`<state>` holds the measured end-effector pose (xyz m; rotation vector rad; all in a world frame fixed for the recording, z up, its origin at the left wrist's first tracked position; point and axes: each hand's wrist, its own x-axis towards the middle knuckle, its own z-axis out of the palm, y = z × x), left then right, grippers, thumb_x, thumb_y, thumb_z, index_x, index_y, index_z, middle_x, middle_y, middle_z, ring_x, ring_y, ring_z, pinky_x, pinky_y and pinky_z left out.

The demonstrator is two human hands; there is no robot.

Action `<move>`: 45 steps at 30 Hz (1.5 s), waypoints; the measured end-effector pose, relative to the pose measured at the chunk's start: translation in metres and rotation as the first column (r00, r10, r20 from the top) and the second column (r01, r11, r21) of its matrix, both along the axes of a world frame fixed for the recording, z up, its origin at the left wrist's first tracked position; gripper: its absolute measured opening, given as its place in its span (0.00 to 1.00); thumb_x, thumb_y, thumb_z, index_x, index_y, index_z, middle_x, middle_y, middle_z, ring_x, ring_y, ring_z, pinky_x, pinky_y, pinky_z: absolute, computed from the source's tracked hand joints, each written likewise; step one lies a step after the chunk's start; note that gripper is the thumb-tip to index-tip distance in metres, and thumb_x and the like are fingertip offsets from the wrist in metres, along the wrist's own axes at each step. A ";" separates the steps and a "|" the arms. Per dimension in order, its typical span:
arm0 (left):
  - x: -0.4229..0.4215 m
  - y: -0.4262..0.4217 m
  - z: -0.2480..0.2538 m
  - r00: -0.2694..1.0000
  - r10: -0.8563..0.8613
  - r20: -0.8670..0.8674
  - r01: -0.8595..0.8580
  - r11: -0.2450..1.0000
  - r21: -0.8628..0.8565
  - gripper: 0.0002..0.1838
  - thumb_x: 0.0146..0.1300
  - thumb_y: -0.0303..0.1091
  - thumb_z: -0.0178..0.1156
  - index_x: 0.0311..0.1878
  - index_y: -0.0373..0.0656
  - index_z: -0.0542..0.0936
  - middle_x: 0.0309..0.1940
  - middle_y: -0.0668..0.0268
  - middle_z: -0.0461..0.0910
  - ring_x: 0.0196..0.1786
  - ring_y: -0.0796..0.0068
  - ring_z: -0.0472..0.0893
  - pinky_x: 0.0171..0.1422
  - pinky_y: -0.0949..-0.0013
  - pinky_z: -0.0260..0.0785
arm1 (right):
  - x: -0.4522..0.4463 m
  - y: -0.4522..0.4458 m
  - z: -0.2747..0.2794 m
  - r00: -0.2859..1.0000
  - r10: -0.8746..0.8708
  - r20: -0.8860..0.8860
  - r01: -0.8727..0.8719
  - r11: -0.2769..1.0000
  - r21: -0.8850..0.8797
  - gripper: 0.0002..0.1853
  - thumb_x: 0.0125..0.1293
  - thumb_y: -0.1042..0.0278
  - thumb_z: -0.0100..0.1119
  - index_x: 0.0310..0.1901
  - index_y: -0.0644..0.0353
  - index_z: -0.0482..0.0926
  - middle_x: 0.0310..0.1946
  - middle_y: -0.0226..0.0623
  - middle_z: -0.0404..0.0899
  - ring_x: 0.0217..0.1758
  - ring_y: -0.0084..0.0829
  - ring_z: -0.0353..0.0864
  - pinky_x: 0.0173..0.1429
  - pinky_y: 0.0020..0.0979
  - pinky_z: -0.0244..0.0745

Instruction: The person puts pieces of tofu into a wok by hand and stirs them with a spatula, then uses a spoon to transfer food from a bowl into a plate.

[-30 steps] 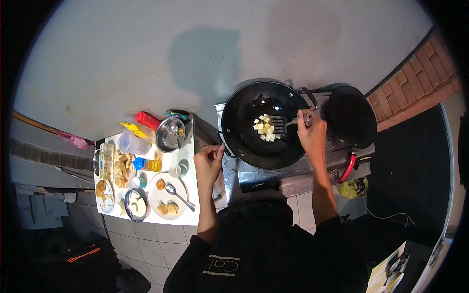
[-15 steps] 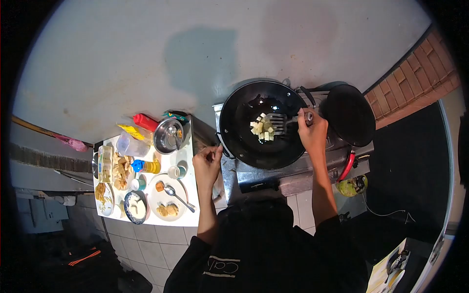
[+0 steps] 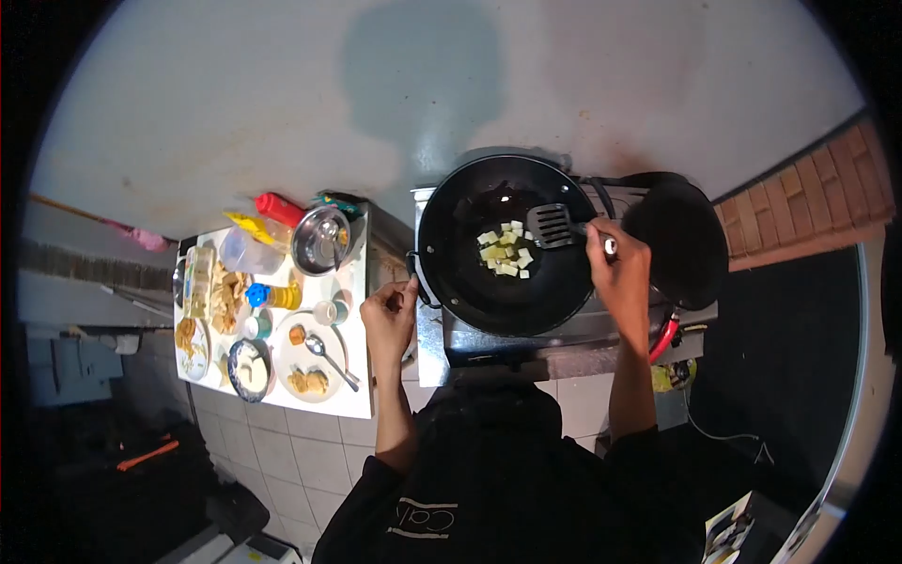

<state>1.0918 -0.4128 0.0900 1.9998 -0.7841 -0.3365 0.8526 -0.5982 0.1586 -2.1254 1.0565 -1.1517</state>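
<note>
White and pale-yellow cubes (image 3: 505, 250) lie loosely grouped in the middle of a black wok (image 3: 512, 305) on the stove. My right hand (image 3: 620, 268) is closed around the handle of a slotted spatula (image 3: 551, 226). Its slotted head is inside the wok, just to the right of the cubes and a little above them. At the wok's left side, my left hand (image 3: 389, 318) pinches the loop handle (image 3: 425, 282) between thumb and fingers. The cubes look separate from one another, and some shiny liquid shows on the wok's surface.
A black frying pan (image 3: 675, 242) with a red handle (image 3: 664, 336) sits right of the wok. On the white table (image 3: 352, 399) at left stand a metal bowl (image 3: 319, 242), a plate with a spoon (image 3: 329, 350), a yellow bottle (image 3: 282, 296) and a patterned bowl (image 3: 249, 369).
The spatula has moved up and right, off the cubes, and its head has turned. The cubes now lie more spread out. My left hand stays at the wok's handle.
</note>
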 end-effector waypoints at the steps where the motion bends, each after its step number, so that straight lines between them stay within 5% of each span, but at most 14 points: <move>1: -0.001 0.000 -0.001 1.000 0.008 0.026 -0.008 1.000 -0.006 0.15 0.63 0.37 0.68 0.33 0.30 0.84 0.13 0.70 0.69 0.19 0.84 0.65 0.23 0.73 0.55 | 0.001 -0.004 0.004 1.000 -0.008 0.000 0.008 1.000 -0.014 0.05 0.63 0.74 0.63 0.37 0.67 0.82 0.27 0.50 0.81 0.24 0.43 0.81 0.29 0.33 0.71; 7: -0.008 0.002 0.004 0.998 0.064 0.027 -0.065 0.997 0.038 0.14 0.62 0.37 0.68 0.34 0.31 0.85 0.16 0.70 0.69 0.20 0.84 0.63 0.24 0.74 0.54 | 0.020 -0.028 -0.013 0.988 0.046 -0.145 -0.042 0.999 0.028 0.06 0.63 0.74 0.62 0.31 0.67 0.79 0.20 0.47 0.76 0.19 0.41 0.77 0.26 0.34 0.67; 12: -0.014 -0.001 0.009 0.994 0.095 0.044 -0.099 0.991 0.086 0.14 0.63 0.36 0.68 0.35 0.31 0.85 0.17 0.71 0.69 0.22 0.84 0.63 0.25 0.74 0.54 | 0.035 -0.030 -0.023 0.990 0.129 0.051 -0.136 0.973 0.188 0.06 0.65 0.73 0.62 0.33 0.67 0.79 0.20 0.46 0.76 0.18 0.38 0.75 0.27 0.31 0.67; 19: -0.018 -0.002 0.007 0.988 0.152 0.040 -0.155 0.983 0.099 0.14 0.63 0.38 0.68 0.36 0.32 0.85 0.18 0.71 0.71 0.22 0.84 0.64 0.26 0.76 0.55 | 0.006 -0.037 0.009 0.961 0.275 -0.022 -0.272 0.958 0.096 0.08 0.62 0.72 0.66 0.38 0.68 0.81 0.30 0.46 0.82 0.25 0.40 0.81 0.30 0.34 0.73; 26: -0.015 -0.002 0.004 0.991 0.124 0.049 -0.127 0.990 0.060 0.15 0.63 0.38 0.68 0.36 0.32 0.85 0.18 0.72 0.71 0.23 0.85 0.65 0.26 0.77 0.55 | 0.005 -0.031 -0.014 0.993 0.103 -0.055 -0.103 0.995 0.009 0.08 0.63 0.70 0.64 0.38 0.67 0.81 0.28 0.48 0.82 0.26 0.44 0.82 0.30 0.35 0.72; 28: -0.014 -0.002 0.006 0.995 0.103 -0.012 -0.102 0.994 0.032 0.14 0.63 0.38 0.68 0.35 0.32 0.85 0.17 0.72 0.72 0.22 0.85 0.65 0.25 0.76 0.55 | 0.011 -0.028 -0.014 0.991 0.106 -0.077 -0.095 0.986 0.134 0.08 0.63 0.70 0.65 0.37 0.67 0.81 0.28 0.49 0.82 0.26 0.44 0.82 0.30 0.35 0.73; 33: 0.002 -0.001 0.000 1.000 0.005 -0.012 -0.004 0.999 0.048 0.16 0.63 0.37 0.68 0.30 0.31 0.83 0.16 0.70 0.73 0.21 0.85 0.66 0.25 0.76 0.57 | 0.010 -0.021 0.011 0.998 0.051 -0.032 -0.053 0.996 -0.071 0.07 0.62 0.71 0.65 0.38 0.67 0.82 0.29 0.50 0.82 0.27 0.44 0.82 0.30 0.35 0.73; 37: 0.013 -0.002 -0.008 0.987 -0.113 0.112 0.119 0.992 -0.047 0.14 0.60 0.35 0.69 0.28 0.31 0.82 0.14 0.66 0.72 0.20 0.82 0.68 0.26 0.73 0.61 | 0.002 -0.001 0.024 0.999 -0.004 -0.054 0.000 0.997 -0.078 0.08 0.63 0.69 0.65 0.39 0.66 0.82 0.31 0.50 0.82 0.29 0.46 0.83 0.32 0.34 0.74; 41: 0.019 -0.003 -0.009 0.991 -0.134 -0.020 0.135 0.990 0.044 0.15 0.61 0.39 0.68 0.30 0.33 0.84 0.16 0.68 0.72 0.23 0.81 0.69 0.29 0.71 0.62 | 0.001 0.009 0.005 0.991 -0.071 -0.113 0.064 0.996 -0.062 0.08 0.64 0.68 0.63 0.38 0.66 0.82 0.29 0.50 0.82 0.29 0.48 0.82 0.34 0.37 0.74; 45: 0.024 -0.008 -0.010 0.984 -0.173 0.033 0.175 0.982 -0.072 0.14 0.59 0.35 0.69 0.26 0.32 0.82 0.13 0.67 0.70 0.18 0.82 0.68 0.24 0.72 0.60 | 0.006 0.017 -0.005 0.974 -0.158 -0.161 0.142 0.984 -0.108 0.08 0.63 0.70 0.64 0.38 0.66 0.81 0.31 0.48 0.81 0.31 0.49 0.82 0.36 0.39 0.74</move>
